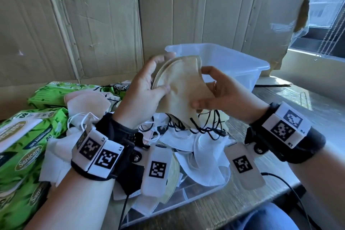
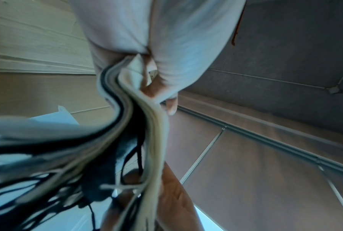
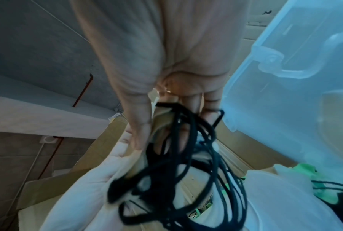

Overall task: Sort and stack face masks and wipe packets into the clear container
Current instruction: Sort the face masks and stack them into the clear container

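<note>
Both hands hold a stack of beige face masks point(image 1: 182, 84) up over the table, black ear loops point(image 1: 207, 125) dangling below it. My left hand point(image 1: 149, 87) grips the stack's left edge, thumb on the front. My right hand point(image 1: 214, 91) pinches its right side between thumb and fingers. The left wrist view shows the stack's layered edges point(image 2: 139, 125) edge-on; the right wrist view shows the tangled black loops point(image 3: 178, 156). The clear container point(image 1: 231, 56) stands behind the hands. Loose white masks point(image 1: 197, 147) lie heaped below. Green wipe packets point(image 1: 28, 147) lie at the left.
A clear lid or tray point(image 1: 186, 200) lies under the mask heap near the table's front edge. Cardboard panels point(image 1: 84, 20) wall off the back. A window point(image 1: 326, 5) is at the right. Bare wooden table point(image 1: 308, 102) shows right of the container.
</note>
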